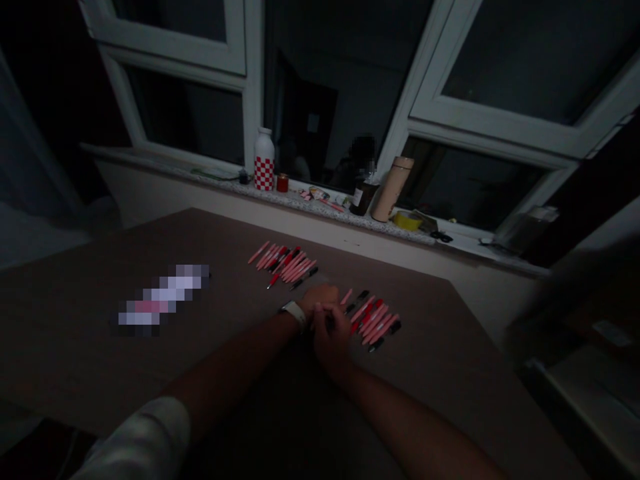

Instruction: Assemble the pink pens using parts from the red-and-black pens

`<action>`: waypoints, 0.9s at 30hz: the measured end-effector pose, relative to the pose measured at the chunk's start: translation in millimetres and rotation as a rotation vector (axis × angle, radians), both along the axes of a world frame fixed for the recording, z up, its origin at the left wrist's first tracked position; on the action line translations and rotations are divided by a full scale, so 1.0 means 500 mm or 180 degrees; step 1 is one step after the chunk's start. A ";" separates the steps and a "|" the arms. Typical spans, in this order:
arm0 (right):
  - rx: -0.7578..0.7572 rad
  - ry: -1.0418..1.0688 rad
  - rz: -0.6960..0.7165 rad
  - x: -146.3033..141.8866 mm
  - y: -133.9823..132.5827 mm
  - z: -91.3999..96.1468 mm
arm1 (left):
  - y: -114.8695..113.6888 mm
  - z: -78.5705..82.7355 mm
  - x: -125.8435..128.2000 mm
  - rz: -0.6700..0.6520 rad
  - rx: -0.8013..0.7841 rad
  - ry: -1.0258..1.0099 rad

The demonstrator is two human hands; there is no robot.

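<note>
My left hand [323, 295], with a pale-banded watch [295, 311] at the wrist, is over the table between two groups of pens. Its fingers are hidden. Just in front of it and touching or nearly touching it, my right hand [333, 337] is closed, thumb and forefinger curled together; whatever it may hold is too dark to make out. Left of the hands lies a row of pink, red and black pens [290, 262]. Right of them, close to my right hand, lies a second group of pink, red and black pens [375, 319], roughly side by side.
A blurred-out long pale object [163, 298] lies on the brown table [240, 280] at left. Along the windowsill [310, 207] stand a red-checked white bottle [264, 160], a small red jar [283, 183], a dark bottle [363, 198], a tan flask [393, 189] and yellow tape [407, 220].
</note>
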State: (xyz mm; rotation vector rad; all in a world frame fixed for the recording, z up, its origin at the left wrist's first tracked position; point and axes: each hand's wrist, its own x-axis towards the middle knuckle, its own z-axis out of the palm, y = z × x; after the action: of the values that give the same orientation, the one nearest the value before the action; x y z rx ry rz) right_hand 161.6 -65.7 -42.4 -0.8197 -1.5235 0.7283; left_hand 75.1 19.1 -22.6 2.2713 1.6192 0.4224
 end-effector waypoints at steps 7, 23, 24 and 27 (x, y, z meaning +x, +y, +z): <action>-0.0508 0.0485 0.0129 -0.005 0.012 -0.003 | -0.053 0.033 -0.076 0.0370 0.0046 0.0077; -0.0793 0.0259 0.0232 -0.016 0.045 -0.019 | -0.170 0.014 -0.188 -0.0414 0.1324 -0.0084; -0.0831 0.0230 0.0295 -0.017 0.044 -0.017 | -0.170 0.013 -0.186 -0.0440 0.1308 -0.0101; -0.1025 0.0136 0.0536 -0.019 0.039 -0.011 | -0.174 0.006 -0.181 -0.0513 0.1207 -0.0264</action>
State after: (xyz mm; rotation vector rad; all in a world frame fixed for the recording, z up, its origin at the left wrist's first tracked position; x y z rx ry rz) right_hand 152.2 -46.5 -48.1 -0.9129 -1.4688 1.1296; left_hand -15.5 -67.9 -19.5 2.5916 1.3962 0.8299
